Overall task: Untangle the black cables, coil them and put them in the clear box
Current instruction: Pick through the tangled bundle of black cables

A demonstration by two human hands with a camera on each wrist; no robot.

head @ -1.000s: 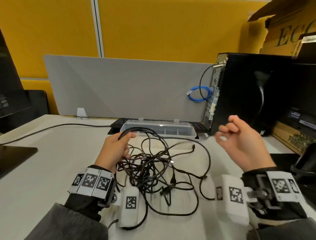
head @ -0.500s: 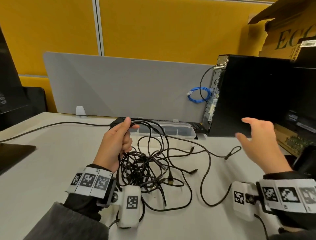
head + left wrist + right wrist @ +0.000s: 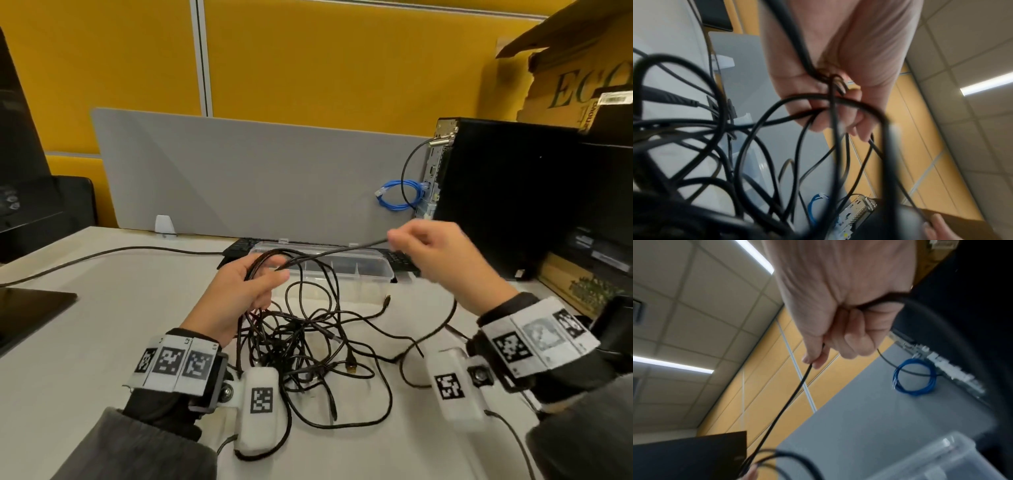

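Note:
A tangle of black cables [image 3: 308, 346] lies on the white table between my wrists. My left hand [image 3: 239, 291] is raised above it and grips a bunch of cable loops [image 3: 813, 104] in curled fingers. My right hand [image 3: 435, 253] is raised to the right, its thumb and fingers pinching one black cable [image 3: 789, 395]. That strand [image 3: 335, 253] runs taut from the right hand to the left hand. Behind the hands sits the clear box [image 3: 373, 270], open on top and with dividers inside.
A grey divider panel [image 3: 257, 178] stands behind the box, with a dark keyboard [image 3: 236, 250] at its foot. A black computer tower [image 3: 507, 192] with a coiled blue cable [image 3: 399, 195] stands at the right, with cardboard boxes [image 3: 579, 89] behind. A black cable [image 3: 102, 253] crosses the table's left.
My right hand has swung in from the right, taken hold of a cable and lifted it, pulling it taut toward the left hand. The left hand has risen a little with its loops.

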